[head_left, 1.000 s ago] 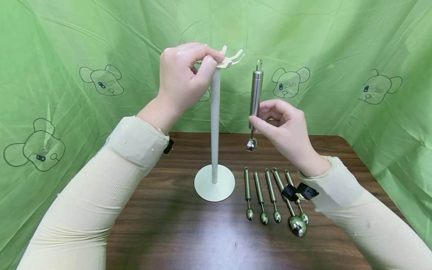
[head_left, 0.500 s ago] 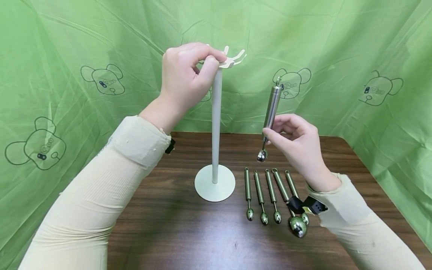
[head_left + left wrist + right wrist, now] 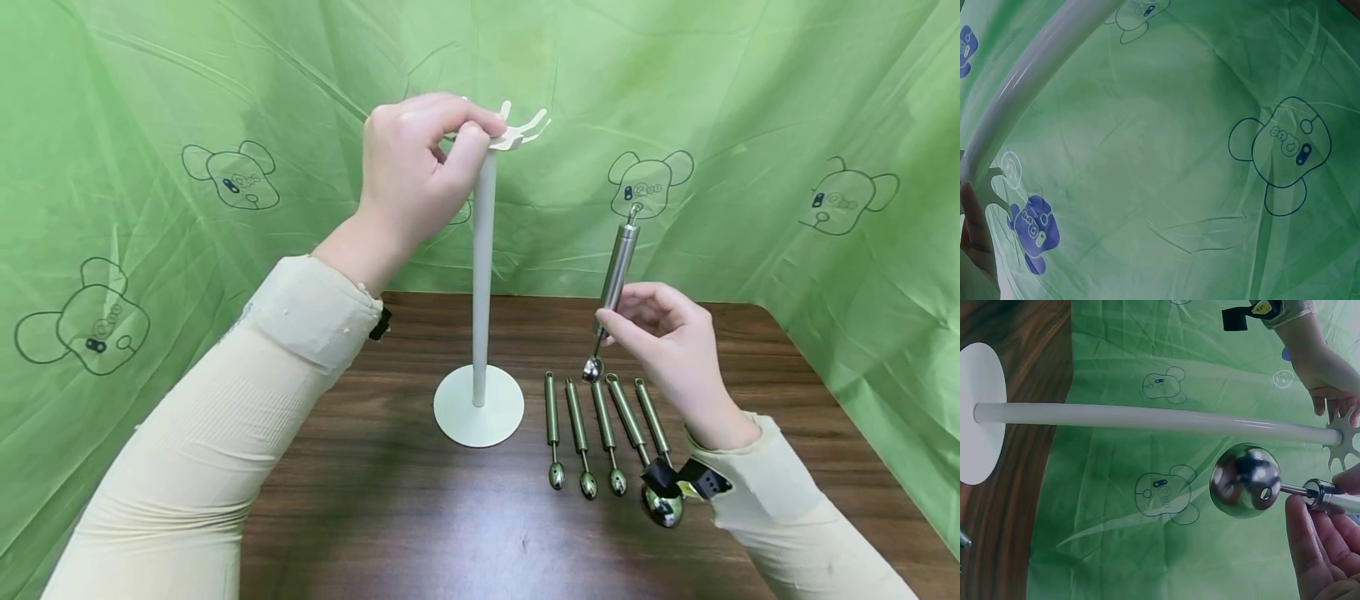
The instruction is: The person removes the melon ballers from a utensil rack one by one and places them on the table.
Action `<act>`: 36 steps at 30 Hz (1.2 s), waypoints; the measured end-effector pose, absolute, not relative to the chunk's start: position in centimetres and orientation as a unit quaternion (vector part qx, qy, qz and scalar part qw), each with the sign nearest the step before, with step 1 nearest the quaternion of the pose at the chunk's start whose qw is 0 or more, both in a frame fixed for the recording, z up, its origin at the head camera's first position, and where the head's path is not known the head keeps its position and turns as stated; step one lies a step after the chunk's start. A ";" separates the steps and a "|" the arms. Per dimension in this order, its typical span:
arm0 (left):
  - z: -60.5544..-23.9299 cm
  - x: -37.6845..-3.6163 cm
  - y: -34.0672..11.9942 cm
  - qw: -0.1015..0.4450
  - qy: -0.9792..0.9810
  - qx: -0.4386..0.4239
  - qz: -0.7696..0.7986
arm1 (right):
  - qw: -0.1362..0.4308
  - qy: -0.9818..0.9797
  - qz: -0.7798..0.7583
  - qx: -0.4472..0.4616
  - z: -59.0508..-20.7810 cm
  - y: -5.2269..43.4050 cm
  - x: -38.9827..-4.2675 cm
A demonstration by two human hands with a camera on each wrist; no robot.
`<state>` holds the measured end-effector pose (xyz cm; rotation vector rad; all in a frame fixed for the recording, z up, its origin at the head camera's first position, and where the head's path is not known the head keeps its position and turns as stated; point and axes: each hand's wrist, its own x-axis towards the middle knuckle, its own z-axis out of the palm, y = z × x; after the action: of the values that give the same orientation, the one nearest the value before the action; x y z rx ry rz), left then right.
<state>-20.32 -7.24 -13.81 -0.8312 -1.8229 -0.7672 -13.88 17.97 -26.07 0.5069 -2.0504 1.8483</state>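
My right hand (image 3: 675,358) holds a steel melon baller (image 3: 619,265) by the lower end of its handle, with the hanging loop up and the small scoop down. In the right wrist view the round bowl (image 3: 1244,480) shows a small hole. My left hand (image 3: 423,158) pinches the hooked top of a white stand (image 3: 482,275). The pronged hook rim (image 3: 517,135) sticks out right of the fingers. The melon baller is apart from the stand, to its right and lower than the hooks. In the left wrist view only some fingers (image 3: 977,234) appear at the left edge.
Several steel scoops (image 3: 577,421) lie side by side on the dark wooden table (image 3: 360,500); one has a larger bowl (image 3: 664,507), partly behind the right wrist camera. The stand's round base (image 3: 478,425) sits left of them. A green cloth (image 3: 315,67) surrounds the table.
My right hand has carried the melon baller down and to the right, away from the stand's hooks, and the tool leans more. My left hand stays on the stand's top.
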 end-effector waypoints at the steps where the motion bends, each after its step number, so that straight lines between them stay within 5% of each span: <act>1: -13.8 -20.3 -7.2 0.478 -0.746 -0.340 -0.314 | 0.167 -0.722 0.649 0.173 -26.2 18.1 -13.8; 36: -13.6 -20.6 -7.2 0.478 -0.745 -0.339 -0.318 | 0.152 -0.756 0.630 0.091 -32.2 22.7 -12.3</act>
<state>-20.55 -7.20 -13.59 -0.8284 -1.8200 -0.7764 -12.30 22.68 -32.23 0.2598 -2.1691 1.8079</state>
